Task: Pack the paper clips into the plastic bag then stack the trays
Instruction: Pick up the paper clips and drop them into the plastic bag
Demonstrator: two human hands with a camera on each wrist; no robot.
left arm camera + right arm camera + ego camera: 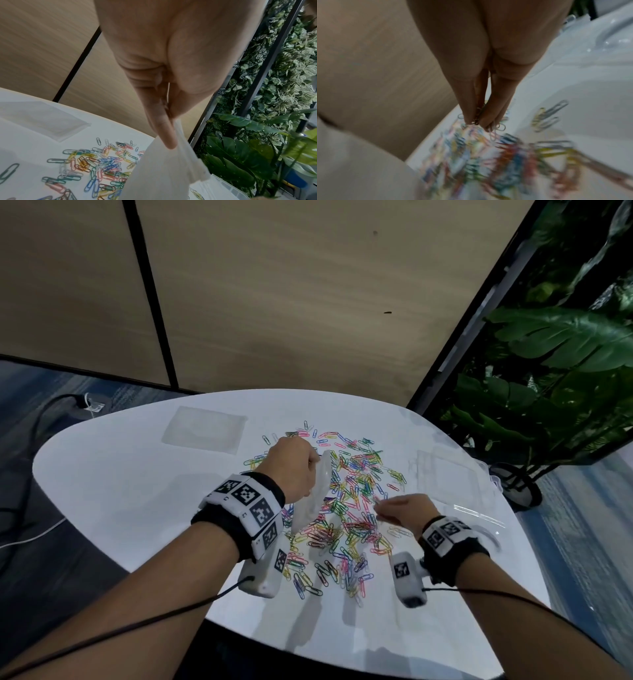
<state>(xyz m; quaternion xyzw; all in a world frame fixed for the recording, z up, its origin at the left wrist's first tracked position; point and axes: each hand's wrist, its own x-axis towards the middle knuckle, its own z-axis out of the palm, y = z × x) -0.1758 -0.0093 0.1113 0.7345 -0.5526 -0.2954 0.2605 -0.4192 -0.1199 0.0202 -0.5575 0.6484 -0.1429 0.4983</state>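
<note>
Several coloured paper clips [356,491] lie spread over the middle of the white table [120,474]. My left hand [294,467] pinches the rim of a clear plastic bag [317,494], which hangs down over the heap; the left wrist view shows the fingers [164,129] on the plastic bag [164,173]. My right hand [400,508] is at the right side of the heap. In the right wrist view its fingertips [471,119] pinch a small bunch of paper clips [476,116] just above the pile. One clear tray [205,428] lies at the back left, another clear tray [448,477] at the right.
A wood-panelled wall stands behind the table. Leafy plants [555,344] and a pot [520,484] crowd the right side. Cables [41,440] run over the carpet at the left. The table's near edge is just below my forearms.
</note>
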